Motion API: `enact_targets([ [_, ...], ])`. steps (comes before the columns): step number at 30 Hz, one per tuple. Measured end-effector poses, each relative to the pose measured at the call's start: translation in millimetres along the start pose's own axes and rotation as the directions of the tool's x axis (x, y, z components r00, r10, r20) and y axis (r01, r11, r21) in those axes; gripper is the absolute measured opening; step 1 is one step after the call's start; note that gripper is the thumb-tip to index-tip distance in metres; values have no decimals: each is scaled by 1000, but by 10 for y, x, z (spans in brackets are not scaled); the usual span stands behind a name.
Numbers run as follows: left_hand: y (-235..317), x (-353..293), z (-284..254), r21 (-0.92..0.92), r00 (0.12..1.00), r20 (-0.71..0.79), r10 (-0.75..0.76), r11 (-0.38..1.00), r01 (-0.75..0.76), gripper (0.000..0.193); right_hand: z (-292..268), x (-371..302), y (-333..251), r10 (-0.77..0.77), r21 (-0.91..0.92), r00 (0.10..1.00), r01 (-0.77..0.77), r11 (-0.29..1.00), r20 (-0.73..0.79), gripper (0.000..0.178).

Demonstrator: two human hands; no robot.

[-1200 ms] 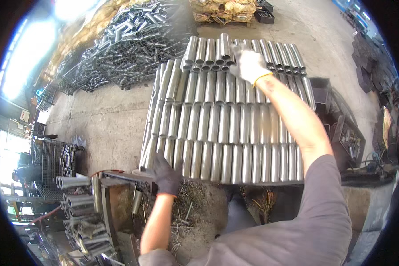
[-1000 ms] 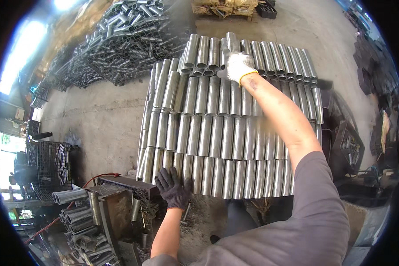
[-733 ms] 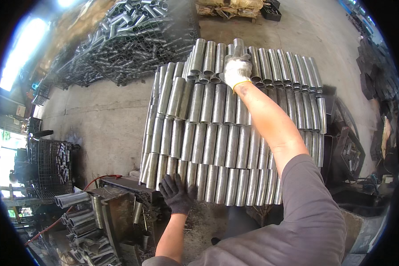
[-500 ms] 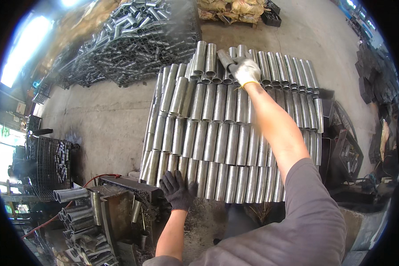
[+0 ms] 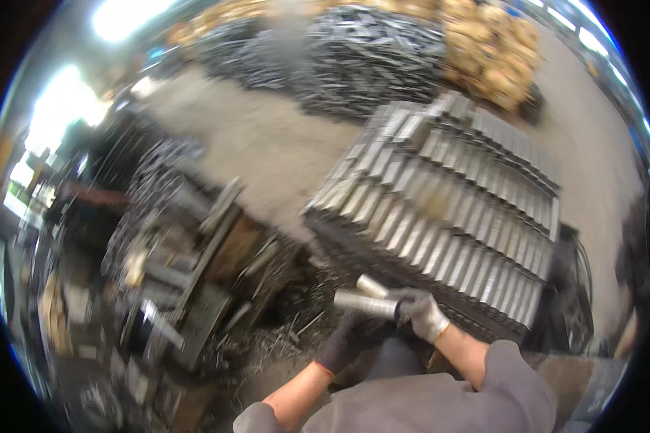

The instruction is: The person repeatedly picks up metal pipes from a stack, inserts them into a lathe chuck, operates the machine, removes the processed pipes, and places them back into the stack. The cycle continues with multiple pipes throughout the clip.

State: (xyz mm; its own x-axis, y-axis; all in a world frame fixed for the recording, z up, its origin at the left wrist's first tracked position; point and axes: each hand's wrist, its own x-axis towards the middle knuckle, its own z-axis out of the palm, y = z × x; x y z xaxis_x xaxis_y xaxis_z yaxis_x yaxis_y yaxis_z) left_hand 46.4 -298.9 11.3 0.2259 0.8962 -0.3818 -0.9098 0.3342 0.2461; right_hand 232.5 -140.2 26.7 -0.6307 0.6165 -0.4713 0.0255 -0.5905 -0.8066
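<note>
Two short metal tubes are at my hands, close to my body. The nearer tube (image 5: pixel 365 304) lies almost level, its right end against my right glove; the farther tube (image 5: pixel 373 286) slants behind it. My right hand (image 5: pixel 420 315), in a white glove with dark fingers, is closed on the tubes. In a dark glove, my left hand (image 5: pixel 349 338) is beneath the nearer tube and appears closed round it, its fingertips hidden and blurred. Ahead and to the right, rows of metal tubes (image 5: pixel 440 242) lie stacked in stepped layers, apart from both hands.
At the left stands a cluttered metal workbench (image 5: pixel 213 303), with loose tubes and scraps around it. A large heap of metal pieces (image 5: pixel 372 61) is at the back beside piled yellowish sacks (image 5: pixel 487 54). Concrete floor (image 5: pixel 267 148) lies between the bench and the heap.
My right hand has come back from the stack's far row with tubes. My left hand has left the stack's near edge and joined it. The view has swung left and is blurred.
</note>
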Motion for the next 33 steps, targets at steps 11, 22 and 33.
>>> enact_targets([
  [11,-1544,-5086,-1722,412,13,-865,502,724,-553,37,4017,-1292,1607,348,-566,486,429,704,801,51],
  [22,-337,-7658,-1895,939,-743,-317,589,308,-156,36,6854,-1664,1789,-109,84,-36,878,472,993,45],
  [33,448,-8299,-2910,895,-383,-431,817,333,-297,35,10135,-675,1395,-370,-161,163,986,36,915,65],
])
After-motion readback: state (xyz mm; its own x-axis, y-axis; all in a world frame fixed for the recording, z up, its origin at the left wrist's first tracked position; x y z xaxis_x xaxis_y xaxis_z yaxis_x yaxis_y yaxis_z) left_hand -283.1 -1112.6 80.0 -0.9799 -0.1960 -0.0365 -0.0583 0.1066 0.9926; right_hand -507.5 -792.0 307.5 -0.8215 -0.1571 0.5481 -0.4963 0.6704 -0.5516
